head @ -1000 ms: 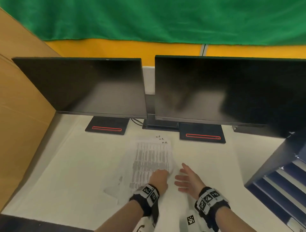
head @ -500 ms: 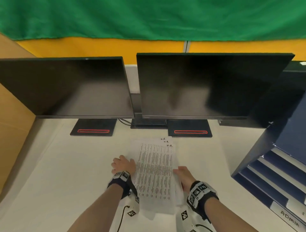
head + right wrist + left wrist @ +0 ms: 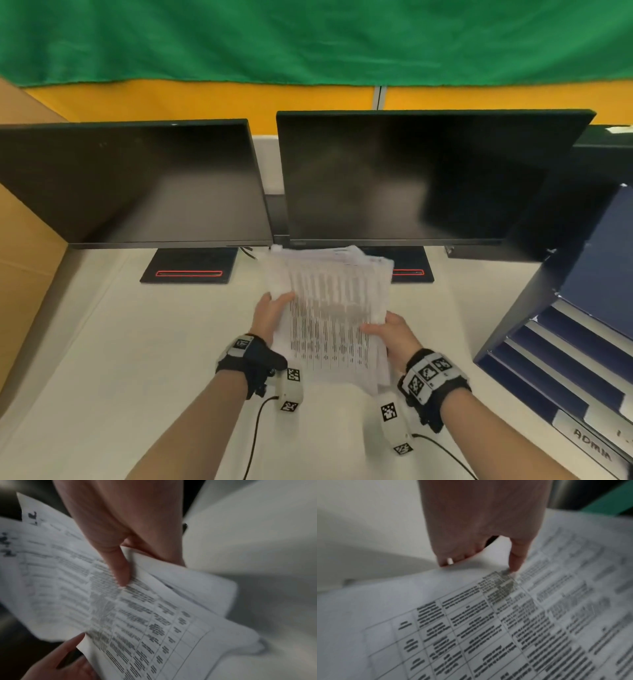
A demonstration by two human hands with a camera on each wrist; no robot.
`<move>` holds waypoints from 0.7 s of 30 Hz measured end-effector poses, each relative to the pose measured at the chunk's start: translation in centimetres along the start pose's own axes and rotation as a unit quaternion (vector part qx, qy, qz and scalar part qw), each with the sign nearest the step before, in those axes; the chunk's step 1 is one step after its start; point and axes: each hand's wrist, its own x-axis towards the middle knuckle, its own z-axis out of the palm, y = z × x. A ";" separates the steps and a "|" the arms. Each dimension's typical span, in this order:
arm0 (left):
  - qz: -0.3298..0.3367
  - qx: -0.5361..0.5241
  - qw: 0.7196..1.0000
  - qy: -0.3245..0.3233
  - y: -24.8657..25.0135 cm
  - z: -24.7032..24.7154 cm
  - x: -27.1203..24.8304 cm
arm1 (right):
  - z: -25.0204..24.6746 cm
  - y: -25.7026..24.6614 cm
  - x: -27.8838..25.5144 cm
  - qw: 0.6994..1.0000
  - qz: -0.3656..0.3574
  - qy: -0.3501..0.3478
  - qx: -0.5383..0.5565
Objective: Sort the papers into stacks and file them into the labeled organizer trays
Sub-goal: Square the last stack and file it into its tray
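both hands are gripping the papers (image 3: 329, 308) at centre frame, lifted off the worktop (image 3: 137, 342): left hand (image 3: 270, 317) pinching the left edge, right hand (image 3: 390, 337) the right. gathering step, i'd say; next comes sorting, then the organizer trays (image 3: 561, 359), lower right.

2 monitors (image 3: 411, 178) stand side by side at the back of the surface (image 3: 102, 359). The papers (image 3: 329, 308) are up off the surface, in front of the right monitor. The left hand (image 3: 270, 317) is on the papers' left edge and the right hand (image 3: 390, 334) is on their right edge. The organizer trays (image 3: 565, 370) sit at the right side, one above another, well apart from the papers.
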 end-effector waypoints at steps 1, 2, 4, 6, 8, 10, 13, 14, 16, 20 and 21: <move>0.037 -0.018 0.999 -0.015 1.2 0.1 -0.5 | -0.1 -1.0 0.0 0.999 -0.019 0.016 -0.022; 0.080 -0.028 0.996 -0.026 2.1 0.2 -0.9 | -0.1 -1.9 0.0 0.998 -0.037 0.035 -0.036; 0.157 -0.046 0.986 -0.025 3.9 0.7 -2.0 | -0.1 -3.5 0.1 0.994 -0.084 0.068 -0.017; 0.221 -0.066 0.973 -0.025 5.3 1.6 -3.4 | 0.2 -4.7 -0.1 0.985 -0.132 0.101 0.036; 0.269 -0.072 0.960 -0.013 5.9 2.4 -4.3 | 0.5 -5.3 -0.2 0.975 -0.170 0.136 0.054; 0.297 -0.074 0.952 0.006 5.8 2.9 -4.8 | 0.6 -5.6 -0.6 0.969 -0.195 0.141 0.053; 0.313 -0.055 0.948 0.005 5.4 3.1 -5.1 | 0.3 -5.7 -1.7 0.966 -0.222 0.109 0.073; 0.310 -0.048 0.950 0.003 5.2 3.1 -5.1 | 0.1 -5.7 -2.1 0.966 -0.224 0.101 0.083; 0.290 -0.038 0.956 0.010 4.6 3.2 -5.0 | -0.3 -5.4 -2.4 0.967 -0.213 0.090 0.107; 0.262 -0.049 0.964 0.012 4.4 4.0 -5.3 | 0.2 -5.1 -2.3 0.972 -0.192 0.092 0.104; 0.268 -0.057 0.962 0.016 4.6 4.2 -5.5 | 0.4 -5.2 -2.3 0.971 -0.196 0.102 0.087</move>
